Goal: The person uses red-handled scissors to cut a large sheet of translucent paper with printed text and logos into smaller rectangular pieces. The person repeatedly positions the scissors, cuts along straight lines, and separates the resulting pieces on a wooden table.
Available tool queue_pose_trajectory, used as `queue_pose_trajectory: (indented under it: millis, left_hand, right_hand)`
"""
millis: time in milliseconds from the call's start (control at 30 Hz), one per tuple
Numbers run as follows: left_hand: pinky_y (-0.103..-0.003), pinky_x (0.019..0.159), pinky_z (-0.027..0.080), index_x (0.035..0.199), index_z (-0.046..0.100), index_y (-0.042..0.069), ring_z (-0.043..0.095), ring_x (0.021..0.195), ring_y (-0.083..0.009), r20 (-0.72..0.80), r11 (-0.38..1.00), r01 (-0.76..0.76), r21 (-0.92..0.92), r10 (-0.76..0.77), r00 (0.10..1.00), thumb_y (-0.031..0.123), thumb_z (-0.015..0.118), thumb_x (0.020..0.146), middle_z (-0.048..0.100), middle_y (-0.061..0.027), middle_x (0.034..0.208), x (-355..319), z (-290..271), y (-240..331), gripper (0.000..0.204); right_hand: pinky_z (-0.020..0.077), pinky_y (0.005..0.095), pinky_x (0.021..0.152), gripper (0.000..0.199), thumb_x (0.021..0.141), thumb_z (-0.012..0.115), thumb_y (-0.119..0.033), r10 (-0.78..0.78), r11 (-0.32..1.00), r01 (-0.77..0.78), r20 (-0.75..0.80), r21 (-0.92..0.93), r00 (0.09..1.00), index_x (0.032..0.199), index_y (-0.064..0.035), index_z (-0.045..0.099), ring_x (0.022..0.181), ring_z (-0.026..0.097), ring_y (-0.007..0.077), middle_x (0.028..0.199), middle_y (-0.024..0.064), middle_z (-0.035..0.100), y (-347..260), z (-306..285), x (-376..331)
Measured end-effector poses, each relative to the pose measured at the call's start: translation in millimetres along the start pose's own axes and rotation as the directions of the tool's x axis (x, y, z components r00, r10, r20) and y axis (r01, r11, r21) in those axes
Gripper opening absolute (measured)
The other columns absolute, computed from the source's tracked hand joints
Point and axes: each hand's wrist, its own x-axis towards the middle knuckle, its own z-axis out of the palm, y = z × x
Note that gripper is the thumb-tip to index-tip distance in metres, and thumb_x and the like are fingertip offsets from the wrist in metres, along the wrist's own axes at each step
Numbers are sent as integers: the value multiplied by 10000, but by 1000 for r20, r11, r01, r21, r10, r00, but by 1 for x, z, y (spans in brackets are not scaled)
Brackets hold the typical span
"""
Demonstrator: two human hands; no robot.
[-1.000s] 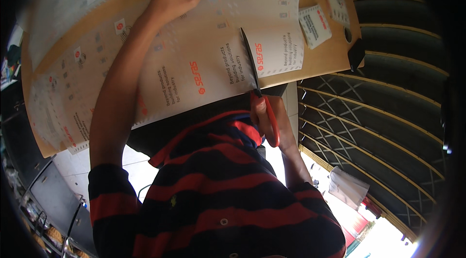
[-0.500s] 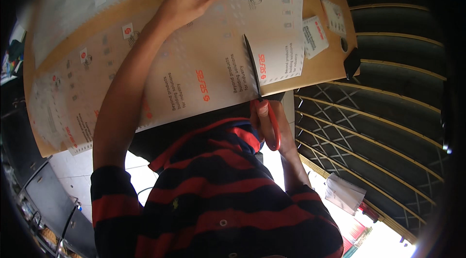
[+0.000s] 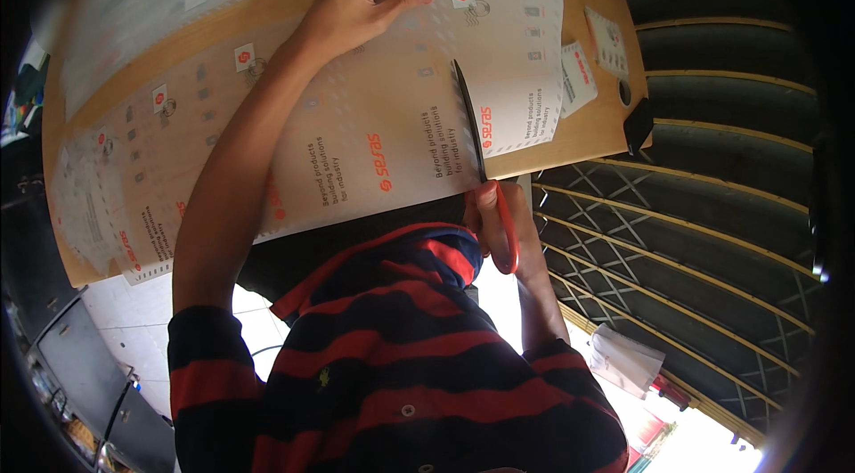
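Note:
A long, thin, see-through printed sheet (image 3: pixel 338 117) with orange and dark print lies along the near side of the table. My left hand (image 3: pixel 361 5) pinches its far edge between thumb and fingers, lifting it a little. By the near edge my right hand (image 3: pixel 488 219) grips scissors (image 3: pixel 509 228) with red handles and black blades. One blade lies over the sheet, pointing away from me; the other blade is hidden. A cut runs along the blades, with the strip on the right still joined further up.
More printed sheets cover the far left of the tan table (image 3: pixel 552 148). Two small printed pieces, a nearer one (image 3: pixel 577 81) and a farther one (image 3: pixel 609 41), lie at its right end. A dark folding gate (image 3: pixel 695 152) stands on the right, dark cabinets (image 3: pixel 85 353) on the left.
The sheet, my left hand and the scissors have shifted slightly right together. The strip's right edge now covers more of the nearer small printed piece. Both grips are the same.

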Motion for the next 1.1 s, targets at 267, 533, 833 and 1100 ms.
queue_pose_trajectory:
  millis: [267, 533, 833, 1100]
  left_hand:
    - [-238, 541, 361, 911, 625, 24, 446, 590, -45, -23, 999, 16, -33, -17, 1000, 180, 724, 898, 585, 7, 680, 0, -1, 4, 186]
    - [-248, 509, 335, 888, 628, 28, 423, 556, -49, -33, 998, 6, -58, -8, 999, 203, 724, 898, 541, 11, 629, 0, -2, 5, 200]
    - [-251, 496, 320, 885, 637, 36, 409, 545, -45, -68, 998, -51, -42, 48, 997, 209, 727, 896, 532, 16, 614, 1, -2, 4, 195]
    - [-243, 509, 320, 890, 635, 37, 399, 556, -43, -74, 996, -39, -80, 33, 997, 201, 724, 898, 524, 18, 615, 1, -2, 4, 187]
  right_hand:
    - [333, 245, 341, 704, 1014, 346, -585, 6, 999, -8, -59, -45, 998, 678, 8, 521, 368, 444, 100, 493, 31, 468, -3, 5, 4]
    - [332, 243, 336, 699, 1014, 340, -591, 71, 995, -76, 72, 70, 995, 667, -1, 483, 366, 432, 90, 506, 35, 470, -8, -7, 6]
    - [323, 249, 333, 718, 1003, 338, -619, 123, 991, -124, 18, 51, 992, 641, -17, 487, 355, 403, 81, 470, 26, 442, -14, -4, 9]
    - [329, 239, 336, 744, 976, 339, -669, 96, 995, -96, 33, 4, 995, 667, -9, 493, 366, 413, 79, 500, 26, 455, -10, -8, 17]
